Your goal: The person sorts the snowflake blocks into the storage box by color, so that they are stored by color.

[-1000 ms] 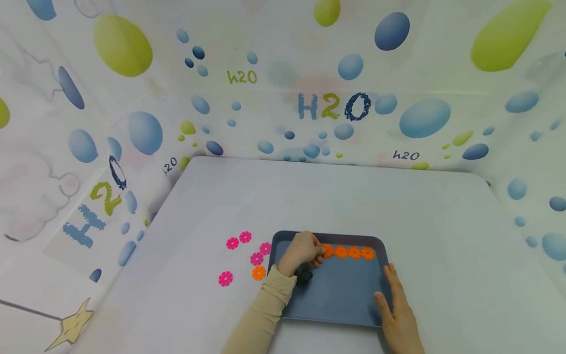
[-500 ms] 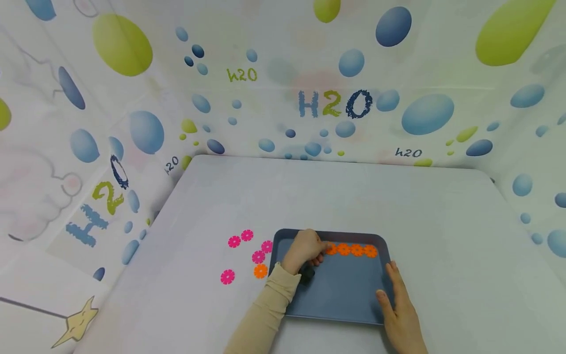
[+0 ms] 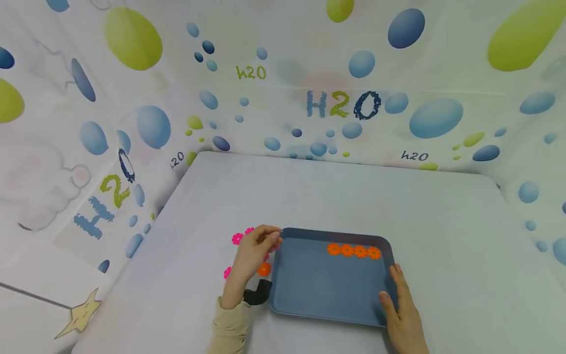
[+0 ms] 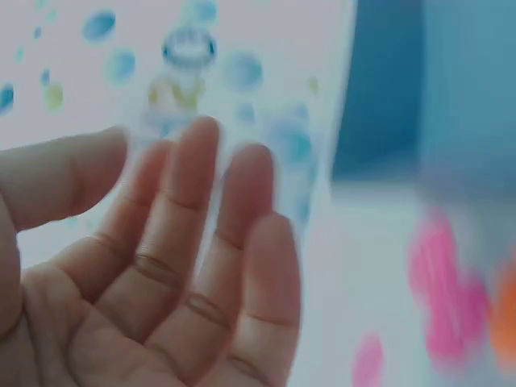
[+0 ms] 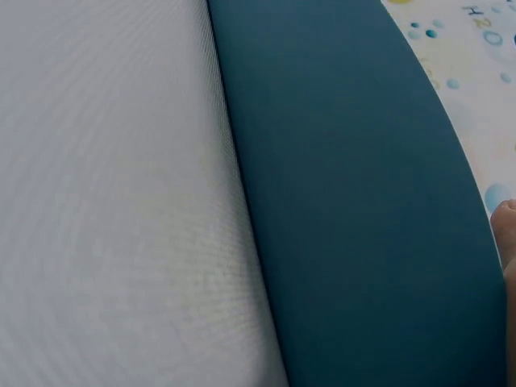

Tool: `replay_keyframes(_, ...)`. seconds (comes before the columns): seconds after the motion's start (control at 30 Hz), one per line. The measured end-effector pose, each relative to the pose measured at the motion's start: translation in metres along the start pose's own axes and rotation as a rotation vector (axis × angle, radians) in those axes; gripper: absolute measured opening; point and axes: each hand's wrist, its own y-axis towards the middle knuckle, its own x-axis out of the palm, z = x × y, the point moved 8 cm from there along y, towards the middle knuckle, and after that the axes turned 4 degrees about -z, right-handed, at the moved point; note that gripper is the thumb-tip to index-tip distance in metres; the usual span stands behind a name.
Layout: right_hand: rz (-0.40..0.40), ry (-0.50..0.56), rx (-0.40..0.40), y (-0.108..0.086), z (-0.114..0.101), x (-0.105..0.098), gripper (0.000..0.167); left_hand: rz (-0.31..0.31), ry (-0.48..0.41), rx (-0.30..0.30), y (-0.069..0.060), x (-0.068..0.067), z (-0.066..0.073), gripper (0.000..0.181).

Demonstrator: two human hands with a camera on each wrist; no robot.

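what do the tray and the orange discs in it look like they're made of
The tray seems coated metal or plastic, matte, from its even grey-blue surface. The orange discs may be plastic or foam, finish unclear; their colour looks uniform.

Loose discs (image 3: 264, 269) lie on the table (image 3: 309, 191) around your left hand (image 3: 253, 255), just left of the tray (image 3: 327, 287). Right of that hand, four discs (image 3: 353, 251) lie in the tray's far right part; your right hand (image 3: 403, 314) stands at its right side.

The left of the hands (image 3: 251, 253) partly hides the pink discs (image 3: 237, 239), which blur in the left wrist view.
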Motion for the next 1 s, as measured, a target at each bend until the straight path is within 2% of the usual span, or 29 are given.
replay_keyframes(0.07, 0.008, 0.001, 0.003, -0.001, 0.000, -0.002, 0.062, 0.046, 0.041, -0.043, -0.008, -0.015, -0.016, 0.021)
replay_keyframes(0.13, 0.012, 0.001, 0.004, -0.001, 0.000, -0.003, 0.062, 0.069, 0.101, -0.072, -0.015, -0.022, -0.032, 0.022)
replay_keyframes(0.23, 0.002, 0.003, -0.001, -0.001, 0.000, -0.002, 0.062, 0.068, 0.146, -0.092, -0.025, -0.023, -0.052, 0.026)
replay_keyframes(0.33, -0.008, 0.005, -0.002, 0.000, 0.000, -0.001, 0.062, 0.066, 0.177, -0.095, -0.032, -0.021, -0.063, 0.030)
replay_keyframes(0.43, -0.009, 0.012, 0.007, 0.000, 0.001, -0.001, 0.062, 0.059, 0.215, -0.059, -0.033, -0.017, -0.062, 0.034)
replay_keyframes(0.6, -0.001, 0.016, 0.019, -0.001, 0.002, -0.001, 0.063, 0.010, 0.298, -0.040, -0.032, -0.009, -0.057, 0.041)
replay_keyframes(0.77, -0.007, 0.014, 0.022, 0.000, 0.001, -0.002, 0.063, -0.018, 0.357, -0.044, -0.030, -0.004, -0.058, 0.044)
replay_keyframes(1.0, -0.027, -0.002, 0.023, 0.000, -0.001, 0.001, 0.062, -0.034, 0.411, -0.064, -0.029, -0.005, -0.058, 0.043)
